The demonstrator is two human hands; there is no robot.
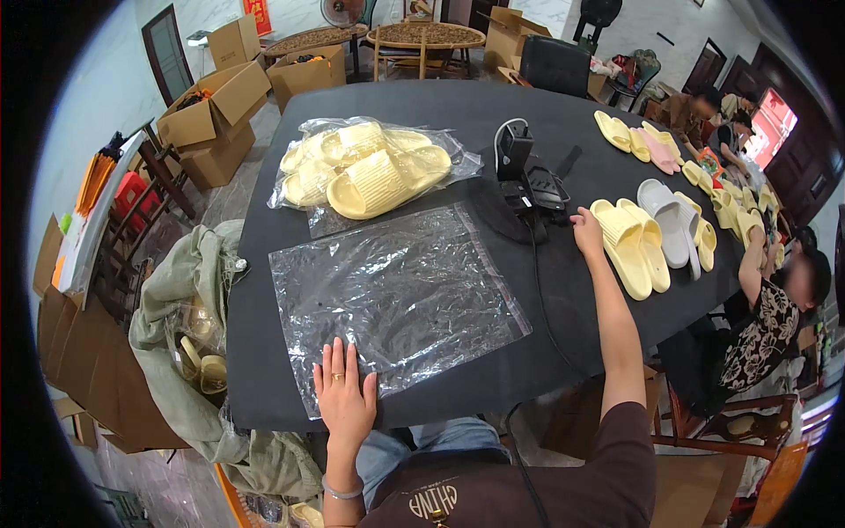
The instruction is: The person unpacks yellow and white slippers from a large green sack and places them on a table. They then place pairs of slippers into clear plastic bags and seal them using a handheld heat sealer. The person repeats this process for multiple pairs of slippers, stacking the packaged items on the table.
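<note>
I see left hand (pixel 345 398) flat, fingers released, on clear bag (pixel 396 295) across surface (pixel 405 101); right hand (pixel 587 234) beside yellow slippers (pixel 620 234), grip unclear. Bag could wrinkle if left hand drags.

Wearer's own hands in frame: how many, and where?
2. Left hand lies on the near edge of the flat clear bag; right hand is beside the nearest yellow slippers, contact unclear. Neither is hidden.
</note>
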